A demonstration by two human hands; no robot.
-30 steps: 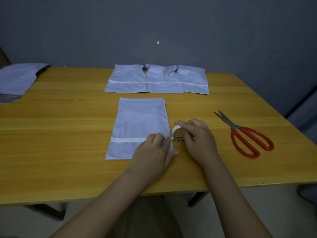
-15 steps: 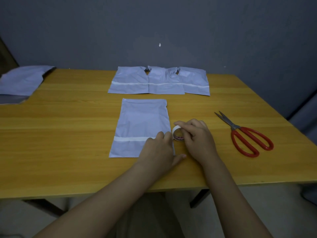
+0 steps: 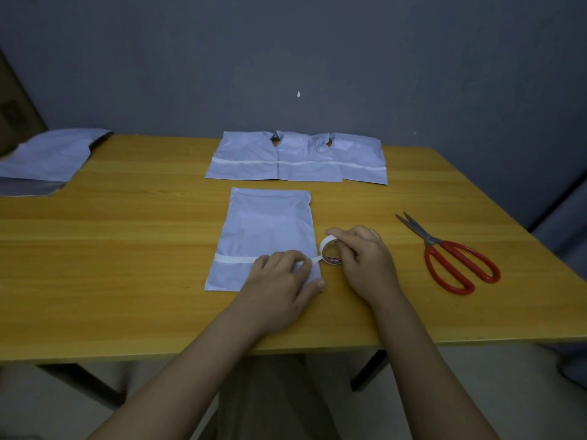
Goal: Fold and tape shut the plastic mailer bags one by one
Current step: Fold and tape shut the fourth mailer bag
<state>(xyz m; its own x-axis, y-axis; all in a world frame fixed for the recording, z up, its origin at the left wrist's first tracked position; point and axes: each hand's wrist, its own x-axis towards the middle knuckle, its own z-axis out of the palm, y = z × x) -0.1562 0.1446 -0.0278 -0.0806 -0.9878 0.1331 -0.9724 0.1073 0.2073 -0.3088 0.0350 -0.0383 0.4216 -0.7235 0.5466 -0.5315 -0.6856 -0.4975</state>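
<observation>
- Since the mailer bag (image 3: 266, 230) is thin, limp plastic film lying flat on the table (image 3: 127, 249), it probably weighs almost nothing and will slide or wrinkle unless it is pinned down.
- The bag sits just left of the tape roll (image 3: 331, 254), with a white strip of tape (image 3: 233, 259) running across its folded lower part.
- The left hand (image 3: 279, 281) rests on the bag's near right corner, fingers bent down onto the tape line; whether they pinch the strip or only press it, I cannot tell.
- The right hand (image 3: 365, 258) holds the roll on edge, fingers curled over its rim, touching the bag's right edge.
- The tape looks sticky and easily twisted, so it is best kept taut and low between roll and bag.
- The best hold on the bag is likely flat pressure near the fold, not a pinch at the loose edge.
- The red scissors (image 3: 457, 258) lie well to the right of the roll, untouched.
- 3 taped bags (image 3: 295, 160) lie beyond the roll; loose bags (image 3: 47, 157) lie far left of it.
</observation>
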